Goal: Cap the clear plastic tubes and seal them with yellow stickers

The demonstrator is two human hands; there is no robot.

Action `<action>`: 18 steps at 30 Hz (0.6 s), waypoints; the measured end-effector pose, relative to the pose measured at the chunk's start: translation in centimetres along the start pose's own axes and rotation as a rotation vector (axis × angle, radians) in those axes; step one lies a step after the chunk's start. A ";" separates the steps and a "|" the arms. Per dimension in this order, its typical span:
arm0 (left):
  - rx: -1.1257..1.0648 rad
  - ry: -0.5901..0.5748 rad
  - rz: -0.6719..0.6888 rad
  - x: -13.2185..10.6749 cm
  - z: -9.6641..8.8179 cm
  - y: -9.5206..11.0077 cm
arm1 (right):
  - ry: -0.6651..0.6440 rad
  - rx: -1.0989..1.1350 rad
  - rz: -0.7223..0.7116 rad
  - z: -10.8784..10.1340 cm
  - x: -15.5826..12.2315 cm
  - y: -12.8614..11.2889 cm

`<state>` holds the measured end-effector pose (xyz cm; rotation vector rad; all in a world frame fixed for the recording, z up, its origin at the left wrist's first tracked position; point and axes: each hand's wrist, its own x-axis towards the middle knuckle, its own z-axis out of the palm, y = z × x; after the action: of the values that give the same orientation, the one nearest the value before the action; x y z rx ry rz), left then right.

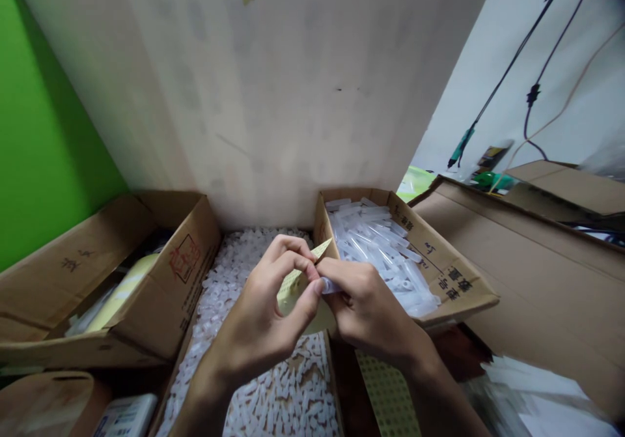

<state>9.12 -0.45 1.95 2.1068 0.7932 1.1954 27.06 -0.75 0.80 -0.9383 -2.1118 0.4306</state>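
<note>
Head camera, close, looking forward-down over boxes (442, 261).

A tall pale cardboard sheet (273, 98) stands upright at the back, with a bright green wall (43, 131) to its left. An open brown cardboard box with a red stamp (161, 294) sits at the left. At the right, thin black cables (512, 66) hang down a white wall (576, 111) above a large brown cardboard carton (527, 261).

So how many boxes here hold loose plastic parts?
2. A box of white bits under the left hand; a box of clear tubes beyond the right hand. A third box, far left, may hide more. The hands pinch a sheet and tube.
</note>
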 end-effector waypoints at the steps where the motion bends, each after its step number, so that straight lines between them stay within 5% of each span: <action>1: 0.009 0.002 -0.003 0.0 0.0 0.0 | 0.002 0.003 -0.001 0.0 0.0 0.0; 6: -0.008 0.000 -0.031 -0.3 -0.3 -0.3 | 0.011 0.030 0.005 -0.1 -0.1 -0.2; 12: -0.020 -0.310 -0.208 -0.4 -2.3 -2.1 | 0.051 0.007 -0.006 -0.6 -0.1 -1.0; 18: 0.221 -0.340 -0.320 -0.4 -3.3 -3.7 | 0.146 -0.048 0.016 -0.8 -1.0 -0.8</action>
<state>5.27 2.29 0.39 2.1703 1.0868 0.5846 27.78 -2.05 1.26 -0.9852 -1.9911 0.3107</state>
